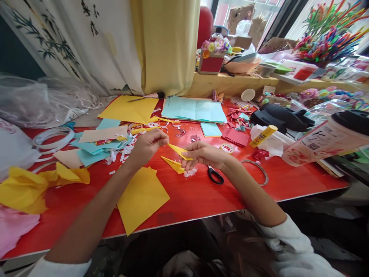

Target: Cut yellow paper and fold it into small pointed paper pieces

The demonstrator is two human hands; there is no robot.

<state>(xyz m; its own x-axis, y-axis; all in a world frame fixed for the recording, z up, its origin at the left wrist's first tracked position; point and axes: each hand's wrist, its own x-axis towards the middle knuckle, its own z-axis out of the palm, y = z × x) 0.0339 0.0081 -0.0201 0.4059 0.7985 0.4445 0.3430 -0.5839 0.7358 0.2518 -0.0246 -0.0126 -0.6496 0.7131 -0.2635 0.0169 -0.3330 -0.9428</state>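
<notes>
Between my two hands is a narrow folded piece of yellow paper [179, 150], held above the red table. My right hand [203, 154] grips its wide end between thumb and fingers. The fingers of my left hand [151, 143] are pinched at its pointed tip. Just below lies another folded yellow paper piece [172, 164], close under my right fingers. A stack of square yellow paper [143, 200] rests near the front edge, beside my left forearm. Black-handled scissors [215, 175] lie to the right of my right hand, their blades partly hidden.
Light-blue paper sheets [193, 109] and a yellow sheet [128, 109] lie at the back. Paper scraps [95, 147] and tape rolls [54, 138] crowd the left. On the right are a glue stick [263, 135], a ring of tape [261, 170] and a tilted cup [323, 138].
</notes>
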